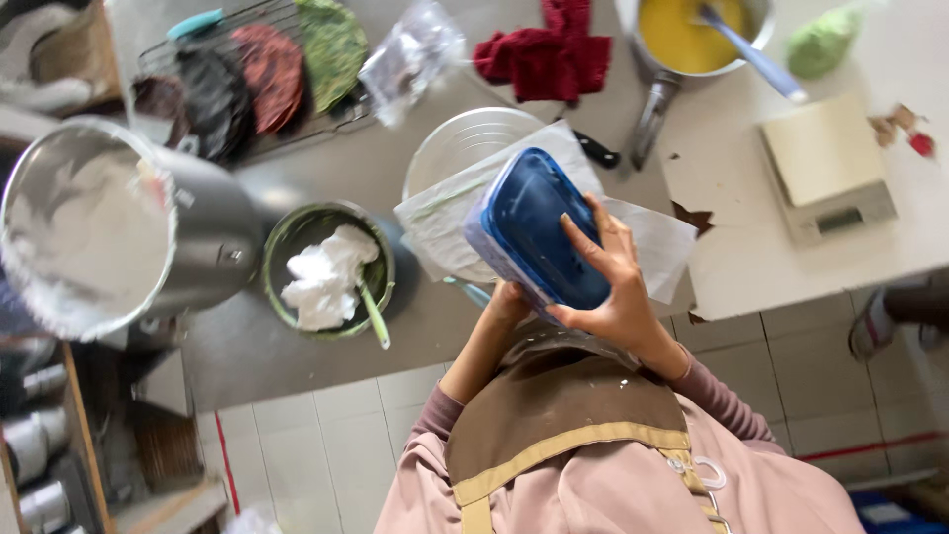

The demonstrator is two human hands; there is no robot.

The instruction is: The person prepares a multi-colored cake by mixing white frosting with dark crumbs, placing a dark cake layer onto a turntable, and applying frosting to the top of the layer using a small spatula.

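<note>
Gripped from above by the right hand is a smooth, rounded blue plastic box, held over the grey counter. Its underside is supported by the left hand, whose fingers are hidden. A green bowl of white cream is seen nearby.

Blue-lidded box held; grey scale screen right.

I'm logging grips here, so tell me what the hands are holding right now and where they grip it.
Both hands hold a blue-lidded plastic container, tilted. The right hand spreads over its lid and near edge; the left hand supports it from underneath, mostly hidden.
</note>
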